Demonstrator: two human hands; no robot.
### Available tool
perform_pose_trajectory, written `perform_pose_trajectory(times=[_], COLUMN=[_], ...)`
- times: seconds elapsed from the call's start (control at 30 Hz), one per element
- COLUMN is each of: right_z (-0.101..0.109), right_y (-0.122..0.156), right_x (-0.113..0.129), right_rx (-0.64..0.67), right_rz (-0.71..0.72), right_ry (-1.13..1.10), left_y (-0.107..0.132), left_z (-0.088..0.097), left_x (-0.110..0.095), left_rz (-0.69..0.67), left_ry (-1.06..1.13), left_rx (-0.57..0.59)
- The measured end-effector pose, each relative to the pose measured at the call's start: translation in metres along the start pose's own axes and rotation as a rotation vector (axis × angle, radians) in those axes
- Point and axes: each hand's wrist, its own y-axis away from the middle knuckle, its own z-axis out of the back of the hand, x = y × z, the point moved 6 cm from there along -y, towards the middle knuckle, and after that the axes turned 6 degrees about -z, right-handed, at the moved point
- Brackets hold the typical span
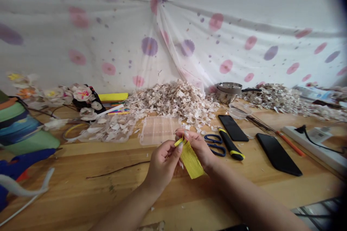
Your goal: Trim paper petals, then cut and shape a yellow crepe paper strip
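Note:
A strip of yellow crepe paper [193,164] hangs at a slant between my hands, just above the table. My left hand [164,160] pinches its upper left end between thumb and fingers. With bent fingers, my right hand [200,148] grips the upper edge, where the paper looks creased. Left of my hands runs a thin dark wire [118,170]; whether it touches my left hand is hidden. Just right of my right hand are the blue scissor handles [215,144], their blades covered. A black and yellow utility knife [231,144] lies beside them.
Behind my hands are a clear compartment box [155,130] and a heap of pale petals [176,101]. Two black phones [233,128] and a power strip [317,148] lie to the right. A blue glue gun [25,162] and a green striped container [23,126] are at left.

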Motion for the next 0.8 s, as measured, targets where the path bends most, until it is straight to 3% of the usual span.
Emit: perform_pose_trajectory(times=[0.17, 0.3, 0.47, 0.8], right_z=[0.0072, 0.0107, 0.0059, 0.0072], right_y=[0.0021, 0.0023, 0.0011, -0.0012], right_x=[0.0055, 0.0040, -0.0012, 0.0005], right_rx=[-0.146, -0.184, -0.123, -0.024], right_rz=[0.062, 0.073, 0.025, 0.083], right_ry=[0.026, -0.001, -0.052, -0.062], left_y=[0.0023, 0.0014, 0.0007, -0.0004], left_z=[-0.0009, -0.0011, -0.0016, -0.0023], left_x=[0.0022, 0.0044, 0.0072, 0.0035], left_rz=[0.014, 0.015, 0.003, -0.006], left_ry=[0.000, 0.005, -0.004, 0.007], left_rx=[0.012, 0.028, 0.049, 0.025])
